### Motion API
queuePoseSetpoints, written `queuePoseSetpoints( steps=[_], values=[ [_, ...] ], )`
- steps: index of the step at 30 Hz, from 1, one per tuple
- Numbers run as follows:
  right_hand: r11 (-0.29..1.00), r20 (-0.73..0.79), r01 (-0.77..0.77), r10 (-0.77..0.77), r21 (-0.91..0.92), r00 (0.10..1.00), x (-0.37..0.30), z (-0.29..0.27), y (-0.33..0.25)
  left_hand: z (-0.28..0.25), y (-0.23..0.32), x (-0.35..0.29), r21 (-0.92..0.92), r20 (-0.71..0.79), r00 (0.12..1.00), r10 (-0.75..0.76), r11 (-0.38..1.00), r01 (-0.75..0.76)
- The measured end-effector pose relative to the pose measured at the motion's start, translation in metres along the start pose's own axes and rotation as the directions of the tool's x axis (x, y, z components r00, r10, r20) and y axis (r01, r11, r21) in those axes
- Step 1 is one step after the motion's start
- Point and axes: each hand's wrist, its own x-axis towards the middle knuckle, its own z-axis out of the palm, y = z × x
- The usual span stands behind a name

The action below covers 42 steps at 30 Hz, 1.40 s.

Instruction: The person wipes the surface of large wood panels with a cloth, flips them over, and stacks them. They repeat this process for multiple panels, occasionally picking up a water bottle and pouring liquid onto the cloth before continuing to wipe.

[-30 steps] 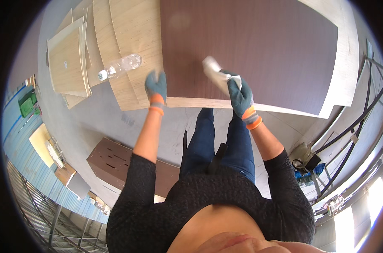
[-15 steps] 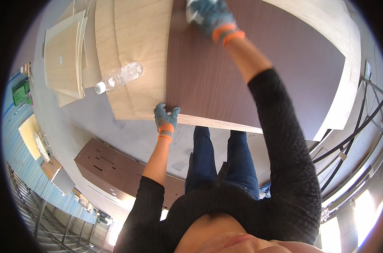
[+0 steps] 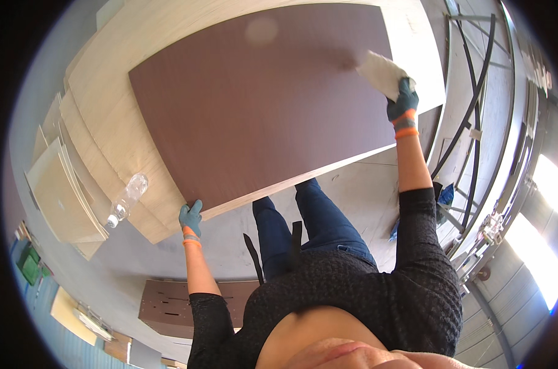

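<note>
Above grey floor [image 3: 365, 177] giving you room along the near edge, on pale boards [image 3: 110, 111], lies your brown panel [image 3: 260, 111], probably stiff and heavy, best held at opposite edges, soft cloth [image 3: 380, 75] clamped in your right hand [image 3: 405, 103], your left hand [image 3: 191, 217] at the panel's near-left corner, its grip unclear.

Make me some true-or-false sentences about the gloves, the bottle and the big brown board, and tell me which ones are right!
1. The right hand holds a pale cloth. True.
2. The bottle stands upright on the brown board. False: the clear bottle lies on its side on pale wood sheets.
3. The left hand is at the near left corner of the brown board. True.
4. The gloves are red all over. False: the gloves are blue-green with orange-and-grey cuffs.
5. The trousers are blue. True.
</note>
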Motion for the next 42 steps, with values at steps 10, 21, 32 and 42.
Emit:
queuePoseSetpoints(
  steps=[10,21,32,42],
  values=[
    [0.782,-0.114,-0.210,0.176,-0.587,0.978,0.098,-0.154,0.001,0.010,0.060,-0.094,-0.186,0.033,0.987,-0.155,0.970,0.159],
    [0.075,-0.159,-0.157,-0.033,-0.985,0.987,0.075,-0.146,-0.035,0.022,0.113,-0.245,-0.046,-0.174,0.970,0.170,0.983,-0.180],
    [0.965,0.239,-0.211,0.245,-0.157,0.940,0.001,-0.124,-0.084,-0.064,0.065,-0.367,0.060,-0.321,0.675,0.664,0.726,-0.685],
    [0.884,0.517,0.426,-0.278,-0.193,0.810,-0.319,0.087,-0.090,-0.181,-0.268,-0.412,-0.328,-0.806,0.580,0.122,0.723,-0.608]
  ],
)
